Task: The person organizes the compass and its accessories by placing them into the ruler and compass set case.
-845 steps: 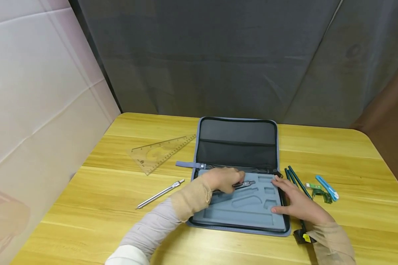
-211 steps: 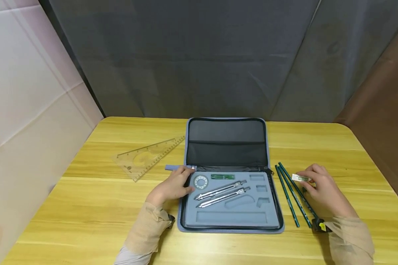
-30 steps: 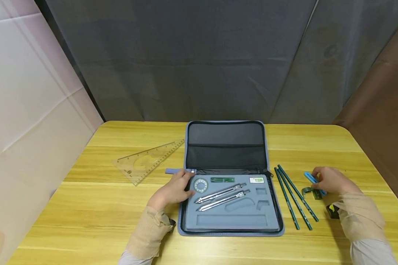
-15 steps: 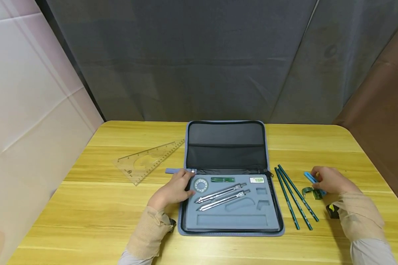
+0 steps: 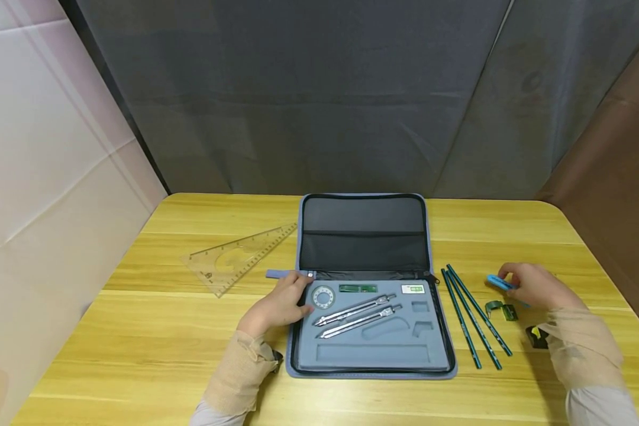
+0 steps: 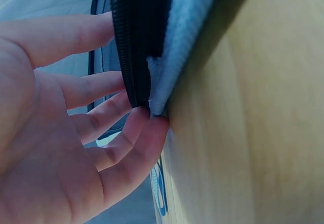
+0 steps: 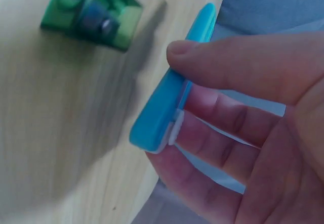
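right hand [image 5: 540,287] pinches the blue tool [image 7: 159,107], pencils [image 5: 474,318] loose left of its fingers; left hand [image 5: 273,306], fingers relaxed, touches the part-filled case [image 5: 364,214].

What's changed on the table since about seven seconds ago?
The right hand let go of the white-and-green block, which moved left into the upper-right slot of the tray, and now holds the blue cutter. The left hand stays at the left edge of the case; the set square, metal compasses and pencils look unmoved.
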`<state>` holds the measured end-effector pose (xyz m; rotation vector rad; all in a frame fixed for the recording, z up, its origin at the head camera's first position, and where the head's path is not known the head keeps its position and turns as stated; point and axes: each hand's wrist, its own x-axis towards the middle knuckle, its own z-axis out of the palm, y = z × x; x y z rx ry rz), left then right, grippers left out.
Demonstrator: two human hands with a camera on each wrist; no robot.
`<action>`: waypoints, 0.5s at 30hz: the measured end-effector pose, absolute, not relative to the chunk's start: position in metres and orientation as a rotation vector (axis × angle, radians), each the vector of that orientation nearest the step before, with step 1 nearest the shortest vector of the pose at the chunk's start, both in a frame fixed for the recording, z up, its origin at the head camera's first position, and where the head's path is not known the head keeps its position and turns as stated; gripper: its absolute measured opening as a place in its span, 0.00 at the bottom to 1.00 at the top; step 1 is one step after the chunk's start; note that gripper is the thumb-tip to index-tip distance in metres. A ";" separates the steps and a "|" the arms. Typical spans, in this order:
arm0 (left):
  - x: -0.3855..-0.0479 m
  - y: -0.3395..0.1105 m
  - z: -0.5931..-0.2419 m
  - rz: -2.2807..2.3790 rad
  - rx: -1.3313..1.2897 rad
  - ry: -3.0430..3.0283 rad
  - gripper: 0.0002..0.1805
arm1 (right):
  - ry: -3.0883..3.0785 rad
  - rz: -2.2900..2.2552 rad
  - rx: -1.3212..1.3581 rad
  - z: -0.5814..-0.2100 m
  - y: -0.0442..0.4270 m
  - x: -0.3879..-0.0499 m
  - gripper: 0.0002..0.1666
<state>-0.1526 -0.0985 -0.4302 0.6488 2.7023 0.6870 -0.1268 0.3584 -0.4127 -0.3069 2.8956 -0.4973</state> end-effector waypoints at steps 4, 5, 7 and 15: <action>-0.153 -0.098 -0.430 0.695 0.652 2.702 0.30 | 2.942 -0.465 -0.367 -0.408 0.348 -0.126 0.09; -0.153 -0.099 -0.430 0.695 0.652 2.702 0.30 | 2.954 -0.460 -0.378 -0.407 0.344 -0.126 0.09; -0.153 -0.099 -0.431 0.693 0.653 2.705 0.30 | 2.977 -0.450 -0.416 -0.405 0.338 -0.126 0.09; -0.154 -0.099 -0.432 0.695 0.657 2.709 0.30 | 3.053 -0.406 -0.585 -0.400 0.313 -0.123 0.14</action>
